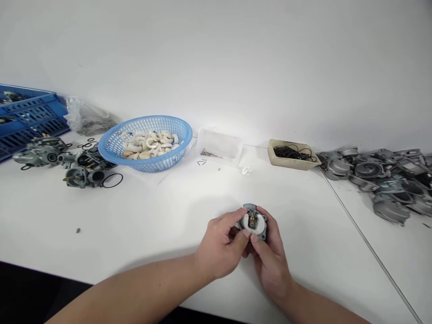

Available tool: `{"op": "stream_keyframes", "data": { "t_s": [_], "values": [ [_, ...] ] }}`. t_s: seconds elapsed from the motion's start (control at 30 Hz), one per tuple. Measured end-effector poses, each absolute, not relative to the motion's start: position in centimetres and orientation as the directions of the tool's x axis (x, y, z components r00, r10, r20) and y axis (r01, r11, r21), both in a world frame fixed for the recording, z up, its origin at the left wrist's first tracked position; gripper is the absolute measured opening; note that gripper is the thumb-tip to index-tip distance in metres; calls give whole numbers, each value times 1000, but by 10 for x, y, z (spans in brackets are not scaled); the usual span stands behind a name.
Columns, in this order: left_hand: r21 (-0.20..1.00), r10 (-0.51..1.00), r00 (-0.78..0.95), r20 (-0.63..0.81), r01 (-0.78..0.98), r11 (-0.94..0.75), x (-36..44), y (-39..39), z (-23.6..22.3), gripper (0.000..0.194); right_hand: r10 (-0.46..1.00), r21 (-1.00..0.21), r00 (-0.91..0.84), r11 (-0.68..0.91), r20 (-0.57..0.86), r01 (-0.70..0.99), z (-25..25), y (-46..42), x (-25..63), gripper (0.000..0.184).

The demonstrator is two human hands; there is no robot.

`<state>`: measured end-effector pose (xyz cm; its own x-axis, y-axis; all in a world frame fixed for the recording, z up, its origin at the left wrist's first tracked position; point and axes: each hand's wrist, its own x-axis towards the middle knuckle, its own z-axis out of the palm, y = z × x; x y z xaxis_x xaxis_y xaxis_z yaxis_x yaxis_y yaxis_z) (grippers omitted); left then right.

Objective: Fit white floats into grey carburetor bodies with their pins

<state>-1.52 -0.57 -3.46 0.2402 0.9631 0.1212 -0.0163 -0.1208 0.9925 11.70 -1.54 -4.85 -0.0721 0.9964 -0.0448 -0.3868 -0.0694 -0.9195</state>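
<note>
Between my two hands is a grey metal carburetor body [250, 207], raised over the near part of the table. A white plastic float [259, 227] sits in its upturned face, around brass jets [252, 220]. My left hand [224, 243] grips the carburetor from the left, its thumb and forefinger at the float's edge. On the other side my right hand [272, 254] wraps round the body, its thumb resting near the float's lower edge. The underside of the carburetor is hidden by my fingers.
A blue basket [151, 166] holds several white floats. Behind stand a clear tray [232, 139] with small pins and a cream box [292, 163] of black rubber rings. Carburetors [83, 175] lie left, grey metal parts [388, 180] right, and a blue crate [40, 110] far left.
</note>
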Motion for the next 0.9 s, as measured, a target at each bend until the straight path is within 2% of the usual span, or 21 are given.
{"op": "stream_keyframes", "data": {
  "t_s": [0.2, 0.5, 0.9],
  "values": [
    [987, 970, 205, 135, 59, -150, -16, -5, -37, 39, 999, -931, -23, 17, 28, -364, -49, -15, 115, 38],
    [995, 962, 259, 91, -52, -80, -15, -2, -36, 38, 999, -923, 11, 38, 37, -383, -53, -10, 114, 39],
    [979, 939, 277, 204, -50, -198, -18, 3, -41, 40, 992, -913, -17, 112, 129, -391, -53, -7, 120, 40]
  ]
}}
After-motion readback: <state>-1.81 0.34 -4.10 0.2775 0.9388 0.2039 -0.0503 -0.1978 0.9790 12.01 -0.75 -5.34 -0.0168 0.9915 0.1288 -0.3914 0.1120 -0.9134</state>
